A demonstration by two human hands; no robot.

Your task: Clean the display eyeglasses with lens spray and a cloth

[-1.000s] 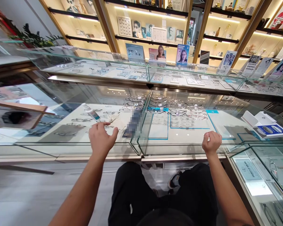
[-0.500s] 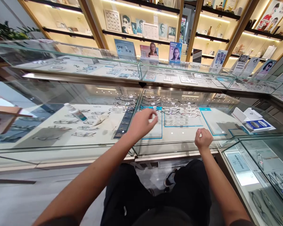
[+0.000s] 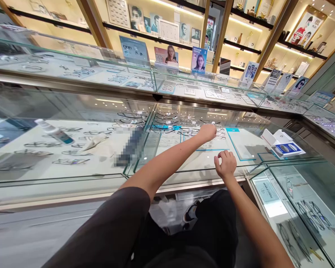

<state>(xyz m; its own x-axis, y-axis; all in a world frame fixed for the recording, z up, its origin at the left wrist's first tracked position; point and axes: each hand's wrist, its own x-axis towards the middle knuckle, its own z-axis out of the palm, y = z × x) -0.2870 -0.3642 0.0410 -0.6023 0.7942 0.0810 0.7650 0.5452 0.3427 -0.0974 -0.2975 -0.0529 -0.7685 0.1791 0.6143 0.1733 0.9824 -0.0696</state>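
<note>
My left hand [image 3: 208, 133] reaches forward over the glass display counter [image 3: 184, 176], its fingers curled closed. It is beside the rows of eyeglasses [image 3: 166, 127] seen in the middle, and whatever it may hold is hidden. Nearer to me and slightly to the right, my right hand [image 3: 226, 163] hovers over the counter's front part. Its fingers are loosely bent, with the thumb apart from them and nothing visible in between. A blue-edged white panel [image 3: 241, 145] lies just beyond it.
On the left, a white spray bottle [image 3: 54, 132] and a crumpled cloth [image 3: 96, 141] rest among more eyeglasses. An open white box [image 3: 284, 143] with a blue card is at the right. Another glass case [image 3: 304, 190] stands at the near right. Upright posters [image 3: 199, 60] line the back counter.
My left hand has moved right and forward, and its fingers have closed. My right hand's fist has loosened, its thumb coming apart. The view has shifted, so the counters appear further left.
</note>
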